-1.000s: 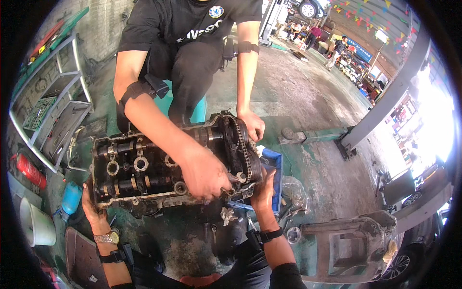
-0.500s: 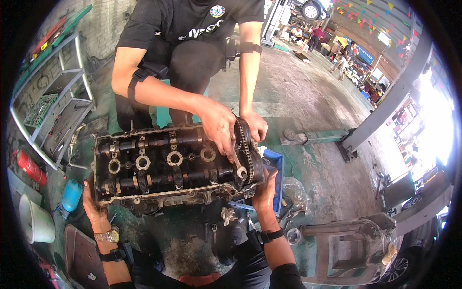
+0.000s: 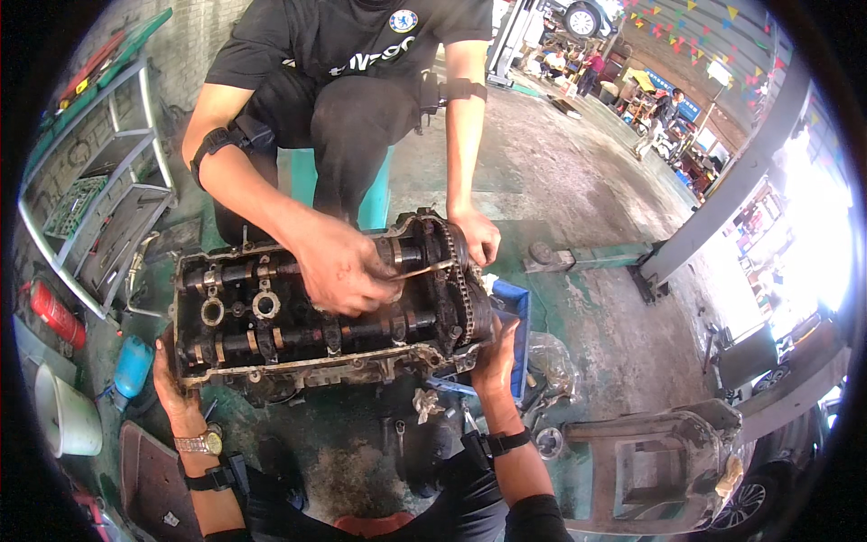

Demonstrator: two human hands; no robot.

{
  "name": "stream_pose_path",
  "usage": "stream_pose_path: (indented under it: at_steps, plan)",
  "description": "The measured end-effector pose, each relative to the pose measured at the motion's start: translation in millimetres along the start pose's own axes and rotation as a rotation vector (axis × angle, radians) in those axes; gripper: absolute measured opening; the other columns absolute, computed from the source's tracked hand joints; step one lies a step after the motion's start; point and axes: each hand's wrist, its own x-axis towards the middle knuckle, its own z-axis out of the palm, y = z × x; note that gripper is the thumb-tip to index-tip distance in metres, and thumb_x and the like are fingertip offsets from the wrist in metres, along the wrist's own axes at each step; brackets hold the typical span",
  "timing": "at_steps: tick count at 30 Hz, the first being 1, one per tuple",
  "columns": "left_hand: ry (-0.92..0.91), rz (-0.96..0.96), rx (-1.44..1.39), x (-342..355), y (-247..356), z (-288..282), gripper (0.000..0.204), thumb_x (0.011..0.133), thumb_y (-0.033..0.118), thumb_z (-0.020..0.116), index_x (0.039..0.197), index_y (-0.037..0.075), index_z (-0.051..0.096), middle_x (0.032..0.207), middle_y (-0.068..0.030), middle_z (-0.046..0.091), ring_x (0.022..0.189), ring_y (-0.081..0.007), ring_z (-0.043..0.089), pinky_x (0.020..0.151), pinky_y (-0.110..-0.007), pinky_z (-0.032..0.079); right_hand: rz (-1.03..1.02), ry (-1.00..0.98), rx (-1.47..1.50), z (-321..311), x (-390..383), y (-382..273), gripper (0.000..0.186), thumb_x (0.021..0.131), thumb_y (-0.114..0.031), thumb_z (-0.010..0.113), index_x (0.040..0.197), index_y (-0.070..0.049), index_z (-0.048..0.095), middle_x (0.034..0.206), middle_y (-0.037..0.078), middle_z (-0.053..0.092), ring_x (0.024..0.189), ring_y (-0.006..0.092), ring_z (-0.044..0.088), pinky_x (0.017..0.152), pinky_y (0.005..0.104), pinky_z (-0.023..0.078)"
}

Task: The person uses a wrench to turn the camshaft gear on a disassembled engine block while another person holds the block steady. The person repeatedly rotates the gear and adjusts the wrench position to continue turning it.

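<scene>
An oily cylinder head [image 3: 271,348] with camshafts and a timing chain [image 3: 462,294] at its right end lies horizontally before me. My left hand [image 3: 173,384] grips its left end, wristwatch below; my right hand [image 3: 495,357] grips its lower right end. A co-worker's hand [image 3: 339,275] holds a metal wrench [image 3: 423,271] over the camshafts, its tip near the chain. The co-worker's other hand [image 3: 474,235] rests at the top right of the head.
A blue crate [image 3: 517,379] lies under the right end. Left are a metal rack [image 3: 135,144], red extinguisher [image 3: 56,312], blue bottle [image 3: 133,369] and white bucket [image 3: 68,415]. A lift post [image 3: 722,181] and large panel [image 3: 650,465] are at right.
The co-worker's hand with the wrench has moved left from half a second ago, and the wrench now lies more horizontally, near the upper camshaft. My hands stay at both ends.
</scene>
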Motion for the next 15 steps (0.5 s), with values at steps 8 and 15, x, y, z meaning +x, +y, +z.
stream_pose_path:
  at_steps: [8,15]
  plan:
    - [-0.058,0.014,-0.013,3.4,-2.6,-6.4,0.049,0.092,0.034,0.049,0.121,-0.004,0.050,0.118,-0.0132,0.057,0.105,-0.0240,0.057,0.090,-0.035,0.046,-0.018,-0.010,-0.079,-6.9,4.6,3.6,0.076,0.091,-0.063,0.021,0.137,-0.005,0.036,0.128,0.008,0.049,0.112,0.0188,0.046,0.098,0.0301,0.033]
    - [0.013,-0.001,0.008,2.7,-1.7,-4.8,0.049,0.092,0.035,0.049,0.121,-0.005,0.050,0.117,-0.0135,0.057,0.104,-0.0241,0.058,0.089,-0.036,0.046,-0.022,-0.090,-0.005,-5.6,5.1,2.0,0.075,0.092,-0.062,0.022,0.137,-0.004,0.035,0.129,0.008,0.049,0.113,0.0188,0.046,0.097,0.0304,0.033]
